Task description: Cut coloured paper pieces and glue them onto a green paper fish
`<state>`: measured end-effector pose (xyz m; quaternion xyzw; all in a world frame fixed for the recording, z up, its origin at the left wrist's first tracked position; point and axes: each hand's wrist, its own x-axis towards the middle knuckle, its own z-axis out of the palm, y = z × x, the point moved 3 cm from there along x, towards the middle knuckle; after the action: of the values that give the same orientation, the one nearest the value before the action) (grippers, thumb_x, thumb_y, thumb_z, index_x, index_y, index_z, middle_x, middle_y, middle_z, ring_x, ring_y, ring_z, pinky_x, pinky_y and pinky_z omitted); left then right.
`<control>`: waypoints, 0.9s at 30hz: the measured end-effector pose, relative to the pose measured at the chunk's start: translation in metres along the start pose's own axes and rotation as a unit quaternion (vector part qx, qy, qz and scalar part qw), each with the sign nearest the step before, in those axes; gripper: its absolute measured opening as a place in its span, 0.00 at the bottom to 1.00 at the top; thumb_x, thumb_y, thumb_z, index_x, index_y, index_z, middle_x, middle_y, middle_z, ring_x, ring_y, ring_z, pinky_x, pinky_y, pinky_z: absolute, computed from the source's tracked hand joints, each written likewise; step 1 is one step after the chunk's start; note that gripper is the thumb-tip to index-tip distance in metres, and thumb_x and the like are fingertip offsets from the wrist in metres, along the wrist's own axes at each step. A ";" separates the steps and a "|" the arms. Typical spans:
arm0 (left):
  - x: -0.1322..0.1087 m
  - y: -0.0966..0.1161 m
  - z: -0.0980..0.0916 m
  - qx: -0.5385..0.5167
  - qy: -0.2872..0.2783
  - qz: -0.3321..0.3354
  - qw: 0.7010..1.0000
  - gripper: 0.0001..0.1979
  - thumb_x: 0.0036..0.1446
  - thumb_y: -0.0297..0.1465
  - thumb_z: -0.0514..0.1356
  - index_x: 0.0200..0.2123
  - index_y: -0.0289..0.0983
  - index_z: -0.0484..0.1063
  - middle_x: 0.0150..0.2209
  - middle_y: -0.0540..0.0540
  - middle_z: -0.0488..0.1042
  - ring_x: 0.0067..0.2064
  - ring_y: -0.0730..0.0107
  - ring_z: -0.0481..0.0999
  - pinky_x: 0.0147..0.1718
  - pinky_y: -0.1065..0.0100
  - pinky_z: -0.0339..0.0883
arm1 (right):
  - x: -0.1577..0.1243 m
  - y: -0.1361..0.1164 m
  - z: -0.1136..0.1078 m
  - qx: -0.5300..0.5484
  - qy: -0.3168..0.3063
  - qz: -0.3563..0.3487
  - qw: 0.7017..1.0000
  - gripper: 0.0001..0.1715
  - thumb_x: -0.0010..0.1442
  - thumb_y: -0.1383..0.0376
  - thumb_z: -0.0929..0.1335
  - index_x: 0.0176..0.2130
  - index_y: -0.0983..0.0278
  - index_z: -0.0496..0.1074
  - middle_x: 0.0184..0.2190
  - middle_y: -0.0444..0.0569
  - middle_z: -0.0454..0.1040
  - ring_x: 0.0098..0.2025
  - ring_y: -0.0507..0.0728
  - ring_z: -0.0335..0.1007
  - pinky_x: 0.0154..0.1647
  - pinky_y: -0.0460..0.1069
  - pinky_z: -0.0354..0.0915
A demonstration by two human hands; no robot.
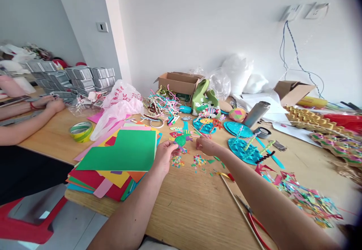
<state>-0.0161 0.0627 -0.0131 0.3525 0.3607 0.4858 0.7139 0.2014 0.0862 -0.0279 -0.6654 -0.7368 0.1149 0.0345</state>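
My left hand (164,155) pinches a small green paper fish (180,141) between thumb and fingers, above the table. To its right, my right hand (208,146) is closed, fingertips together and pointing toward the fish; whatever they hold is hidden or too small to name. Just below the hands lie two little heaps of coloured paper bits, a left heap (177,161) and a right heap (199,160). Other paper fish, among them a red one (174,134), lie just beyond the green fish.
Coloured paper sheets (132,150) are stacked at left, near yellow tape (81,131). Blue discs (243,150), a metal flask (256,114), paper scraps (308,197) and red-handled scissors (251,218) lie at right. Another person's hands (55,105) rest at far left.
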 end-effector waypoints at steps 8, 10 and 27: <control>0.000 -0.001 0.000 -0.004 -0.006 0.007 1.000 0.07 0.37 0.29 0.65 0.23 0.33 0.73 0.22 0.48 0.75 0.26 0.72 0.73 0.30 0.70 0.67 | -0.011 -0.003 -0.011 0.127 0.064 0.034 0.989 0.07 0.51 0.72 0.67 0.23 0.64 0.66 0.30 0.54 0.72 0.38 0.59 0.68 0.38 0.50 0.61; 0.000 -0.001 0.001 -0.025 -0.019 0.003 1.000 0.07 0.36 0.29 0.66 0.23 0.33 0.73 0.23 0.47 0.75 0.27 0.71 0.74 0.33 0.68 0.67 | -0.020 -0.006 -0.015 0.187 0.078 0.042 0.978 0.07 0.54 0.68 0.65 0.25 0.63 0.64 0.26 0.50 0.71 0.32 0.56 0.67 0.33 0.49 0.61; -0.015 -0.011 0.021 -0.024 -0.162 -0.030 0.986 0.06 0.40 0.28 0.67 0.24 0.32 0.74 0.29 0.45 0.77 0.33 0.69 0.75 0.41 0.65 0.69 | -0.083 -0.072 0.004 0.620 0.159 0.075 0.765 0.26 0.40 0.48 0.75 0.29 0.64 0.66 0.20 0.43 0.73 0.19 0.50 0.66 0.20 0.46 0.62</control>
<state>0.0022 0.0426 -0.0094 0.3986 0.2393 0.4092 0.7852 0.1397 -0.0031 -0.0074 -0.5608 -0.4372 0.4415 0.5472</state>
